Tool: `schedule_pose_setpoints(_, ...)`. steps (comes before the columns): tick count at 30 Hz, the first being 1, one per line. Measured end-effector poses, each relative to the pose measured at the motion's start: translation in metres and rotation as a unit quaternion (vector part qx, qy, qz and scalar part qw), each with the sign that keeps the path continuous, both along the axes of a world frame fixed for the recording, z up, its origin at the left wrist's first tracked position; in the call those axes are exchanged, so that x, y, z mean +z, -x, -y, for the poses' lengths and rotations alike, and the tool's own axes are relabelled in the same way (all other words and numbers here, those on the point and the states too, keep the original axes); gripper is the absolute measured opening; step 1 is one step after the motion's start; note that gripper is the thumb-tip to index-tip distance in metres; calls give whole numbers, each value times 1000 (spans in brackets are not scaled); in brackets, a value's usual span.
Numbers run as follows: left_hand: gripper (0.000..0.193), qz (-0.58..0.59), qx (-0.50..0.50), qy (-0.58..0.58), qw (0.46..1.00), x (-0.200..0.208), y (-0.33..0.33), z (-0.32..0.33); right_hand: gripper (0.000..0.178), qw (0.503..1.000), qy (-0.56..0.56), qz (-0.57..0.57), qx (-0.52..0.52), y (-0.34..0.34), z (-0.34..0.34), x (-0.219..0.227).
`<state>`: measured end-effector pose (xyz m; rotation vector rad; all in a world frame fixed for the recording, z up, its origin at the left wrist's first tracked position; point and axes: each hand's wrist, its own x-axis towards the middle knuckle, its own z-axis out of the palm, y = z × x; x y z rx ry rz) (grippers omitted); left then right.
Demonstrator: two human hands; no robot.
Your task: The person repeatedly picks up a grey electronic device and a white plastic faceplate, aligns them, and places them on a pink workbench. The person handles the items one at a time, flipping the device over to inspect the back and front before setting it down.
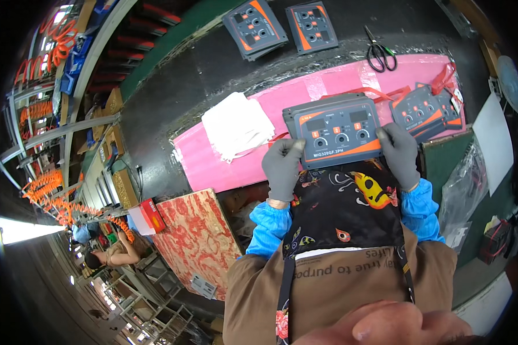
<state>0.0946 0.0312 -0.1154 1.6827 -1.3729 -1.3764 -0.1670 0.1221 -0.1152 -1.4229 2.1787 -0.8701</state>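
Between my hands is a dark grey and orange control panel faceplate (341,138), tilted toward me, with dial markings and small dark windows. My left hand (283,167), in a grey glove, pinches its left edge with the thumb on top. Gripping the right edge is my right hand (398,150), gloved the same way. Behind the held plate, a stack of like faceplates (290,117) lies on a pink sheet (198,167). To the right rest more faceplates (418,109) with red ribbons near them. A pile of white sheets (236,125) lies to the left.
Black-handled scissors (380,56) lie beyond the pink sheet. Two groups of faceplates, one stacked (255,29) and one beside it (312,27), sit at the far side. A red-patterned board (195,241) stands at left; clear plastic bags (465,184) lie at right. Another person (121,253) works far left.
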Motion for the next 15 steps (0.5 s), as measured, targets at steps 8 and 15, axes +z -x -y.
schedule_pose_setpoints(8,27,54,-16,36,998,-2,-1,-3,15,999,31,-10,22,4,-8,-6)
schedule_pose_setpoints(15,32,149,-95,135,975,-2,-9,-2,12,994,-20,-84,73,4,-11,-6)
